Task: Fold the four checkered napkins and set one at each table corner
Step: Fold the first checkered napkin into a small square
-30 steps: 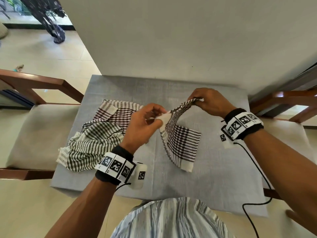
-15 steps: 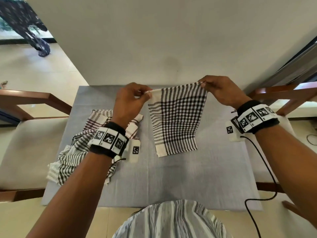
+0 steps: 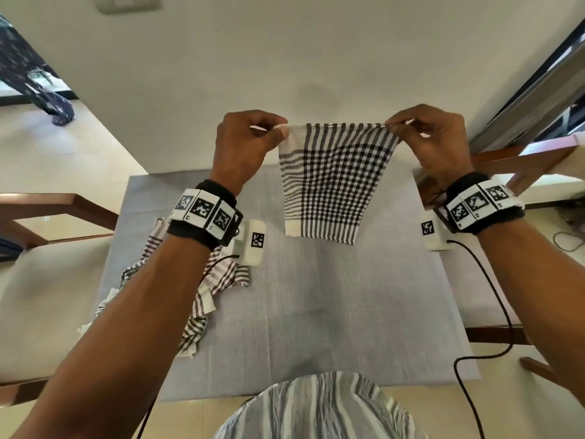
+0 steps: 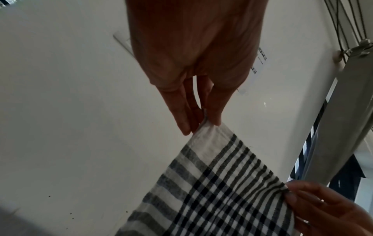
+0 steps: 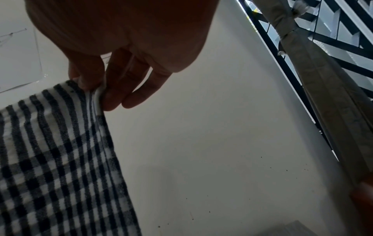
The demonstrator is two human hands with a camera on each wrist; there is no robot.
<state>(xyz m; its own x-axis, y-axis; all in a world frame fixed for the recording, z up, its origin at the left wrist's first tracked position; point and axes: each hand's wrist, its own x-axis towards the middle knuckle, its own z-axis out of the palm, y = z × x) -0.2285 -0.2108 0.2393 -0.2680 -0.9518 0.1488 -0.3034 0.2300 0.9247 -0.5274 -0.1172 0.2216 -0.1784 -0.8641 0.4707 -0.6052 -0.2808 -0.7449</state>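
Observation:
A black-and-white checkered napkin [image 3: 332, 182] hangs flat in the air above the far half of the grey table [image 3: 332, 312], stretched between both hands. My left hand [image 3: 281, 129] pinches its upper left white corner, seen close in the left wrist view as napkin [image 4: 218, 183] under the left hand [image 4: 203, 123]. My right hand [image 3: 391, 125] pinches the upper right corner; the right wrist view shows the napkin [image 5: 50, 159] and right hand [image 5: 96, 91]. A crumpled pile of other checkered napkins [image 3: 202, 289] lies on the table's left side, partly hidden by my left forearm.
Wooden-armed chairs with beige cushions stand at the left [image 3: 47, 280] and right [image 3: 519, 160] of the table. A white wall [image 3: 316, 58] rises just behind the table. A black cable [image 3: 493, 312] trails from my right wrist over the table's right edge.
Both hands have lifted the napkin higher and pulled its top edge taut; it went from a drooping bunch to a flat hanging sheet. The pile has stayed in place.

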